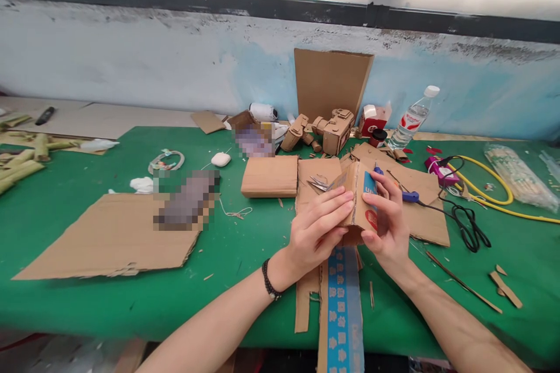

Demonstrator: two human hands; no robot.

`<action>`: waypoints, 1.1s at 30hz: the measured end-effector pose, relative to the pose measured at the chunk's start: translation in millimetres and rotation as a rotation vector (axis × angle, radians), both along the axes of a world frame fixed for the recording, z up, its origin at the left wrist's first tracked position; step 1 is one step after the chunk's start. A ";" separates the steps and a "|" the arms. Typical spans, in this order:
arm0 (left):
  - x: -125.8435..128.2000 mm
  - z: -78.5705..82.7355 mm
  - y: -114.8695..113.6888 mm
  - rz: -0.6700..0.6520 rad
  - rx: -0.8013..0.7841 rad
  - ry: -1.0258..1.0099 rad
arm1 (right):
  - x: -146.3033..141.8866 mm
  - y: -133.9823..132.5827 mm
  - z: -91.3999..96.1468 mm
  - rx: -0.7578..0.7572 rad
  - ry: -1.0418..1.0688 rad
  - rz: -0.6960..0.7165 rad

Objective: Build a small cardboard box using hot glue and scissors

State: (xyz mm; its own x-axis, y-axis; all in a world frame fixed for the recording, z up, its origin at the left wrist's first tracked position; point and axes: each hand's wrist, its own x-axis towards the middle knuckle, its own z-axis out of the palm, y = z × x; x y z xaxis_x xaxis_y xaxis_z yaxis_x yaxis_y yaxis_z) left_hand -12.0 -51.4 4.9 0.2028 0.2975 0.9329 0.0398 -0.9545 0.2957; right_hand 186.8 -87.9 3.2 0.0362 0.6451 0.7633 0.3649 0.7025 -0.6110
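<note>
Cardboard (pixel 359 201) (folded, partly blue) between left hand (pixel 314 233), right hand (pixel 388 227).

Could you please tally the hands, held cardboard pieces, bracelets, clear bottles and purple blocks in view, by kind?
Hands (left hand, right hand): 2
Held cardboard piece: 1
Bracelet: 1
Clear bottle: 1
Purple block: 1
Total: 6
</note>
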 end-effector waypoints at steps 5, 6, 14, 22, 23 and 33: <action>-0.4 -0.4 0.0 0.001 0.001 0.007 | -0.6 0.0 1.1 -0.008 0.023 0.013; -0.2 -0.2 0.1 0.001 -0.003 0.005 | -0.8 0.1 0.7 -0.014 0.026 0.013; -0.7 1.3 1.2 -0.081 -0.200 -0.018 | -4.5 -0.3 -1.0 -0.219 0.139 0.030; -6.1 -9.2 9.4 -0.134 -0.464 -0.104 | 5.0 8.6 7.7 -0.273 0.402 0.139; -6.9 -9.0 11.1 -0.132 -0.473 -0.094 | 6.4 9.8 7.0 -0.276 0.407 0.145; -6.9 -2.9 9.7 -0.130 -0.319 0.095 | 10.7 7.1 -0.5 -0.075 0.010 0.040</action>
